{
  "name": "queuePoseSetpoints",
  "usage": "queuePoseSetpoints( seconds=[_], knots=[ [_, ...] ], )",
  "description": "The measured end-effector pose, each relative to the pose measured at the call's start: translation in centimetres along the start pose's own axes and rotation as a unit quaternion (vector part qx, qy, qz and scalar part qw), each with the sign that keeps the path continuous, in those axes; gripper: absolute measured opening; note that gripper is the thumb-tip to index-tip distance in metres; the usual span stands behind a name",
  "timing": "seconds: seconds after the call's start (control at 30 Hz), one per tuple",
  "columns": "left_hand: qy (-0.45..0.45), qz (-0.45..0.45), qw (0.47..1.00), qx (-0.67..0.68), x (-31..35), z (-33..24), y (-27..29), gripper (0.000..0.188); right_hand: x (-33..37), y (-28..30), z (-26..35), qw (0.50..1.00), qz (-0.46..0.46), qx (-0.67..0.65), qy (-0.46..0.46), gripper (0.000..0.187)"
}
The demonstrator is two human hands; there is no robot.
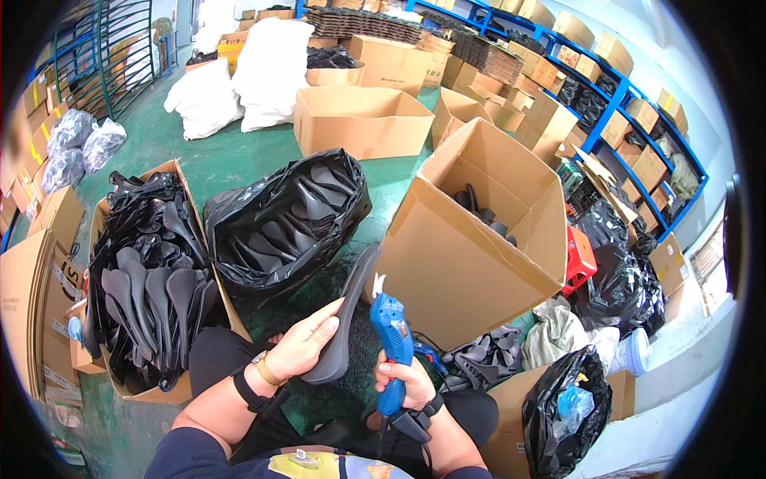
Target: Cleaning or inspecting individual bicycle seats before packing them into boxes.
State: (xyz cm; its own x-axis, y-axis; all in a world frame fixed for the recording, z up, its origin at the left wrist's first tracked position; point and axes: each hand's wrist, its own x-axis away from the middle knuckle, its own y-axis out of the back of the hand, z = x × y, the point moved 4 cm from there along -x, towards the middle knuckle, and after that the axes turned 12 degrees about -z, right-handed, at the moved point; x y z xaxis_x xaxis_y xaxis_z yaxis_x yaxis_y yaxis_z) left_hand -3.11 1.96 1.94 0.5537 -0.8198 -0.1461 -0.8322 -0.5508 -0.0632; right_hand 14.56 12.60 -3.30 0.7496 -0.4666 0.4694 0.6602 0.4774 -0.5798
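Observation:
My left hand point(307, 345) is closed round the edge of a black bicycle saddle point(348, 331), which stands tilted on its side above my lap. My right hand point(408, 385) grips blue electric scissors point(391, 326) by the handle. Their small silvery blades point up beside the saddle, apart from it. A cord hangs from the lower end of the tool. To my left, a carton point(171, 389) is heaped with similar black saddles. Ahead, a black plastic bag point(247, 279) holds more of them in rows.
A tall carton point(459, 271) with a few black pieces inside stands ahead on the right. Black scraps point(488, 357) lie by its base. A bag-lined box point(550, 431) is at my right. Farther off are white sacks point(274, 72), a low carton point(359, 124), a red stool point(580, 259) and blue shelving point(614, 104).

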Motion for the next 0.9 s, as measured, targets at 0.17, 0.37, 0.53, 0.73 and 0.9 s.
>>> queuePoseSetpoints(
  seconds=[0.17,0.37,0.53,0.73,0.9],
  knots=[
    [0.003,-0.001,0.999,0.035,-0.1,0.0,-0.1,0.043,0.0,0.1,-0.4,0.999,-0.002,0.045,0.001,0.024],
    [-0.04,0.084,0.97,-0.224,0.5,-0.2,-0.8,0.037,0.2,0.8,4.9,0.985,-0.057,0.034,0.157,0.027],
    [-0.178,0.137,0.898,-0.379,0.4,0.9,-1.7,0.034,0.4,2.6,6.8,0.966,-0.163,0.044,0.197,0.033],
    [-0.372,-0.101,0.854,-0.349,0.5,-2.5,-2.9,0.028,0.1,2.5,5.6,0.961,-0.174,0.039,0.213,0.033],
    [0.251,0.078,0.943,0.202,1.1,5.6,-5.7,0.027,-0.5,0.4,4.2,0.968,-0.143,0.059,0.196,0.034]
  ],
)
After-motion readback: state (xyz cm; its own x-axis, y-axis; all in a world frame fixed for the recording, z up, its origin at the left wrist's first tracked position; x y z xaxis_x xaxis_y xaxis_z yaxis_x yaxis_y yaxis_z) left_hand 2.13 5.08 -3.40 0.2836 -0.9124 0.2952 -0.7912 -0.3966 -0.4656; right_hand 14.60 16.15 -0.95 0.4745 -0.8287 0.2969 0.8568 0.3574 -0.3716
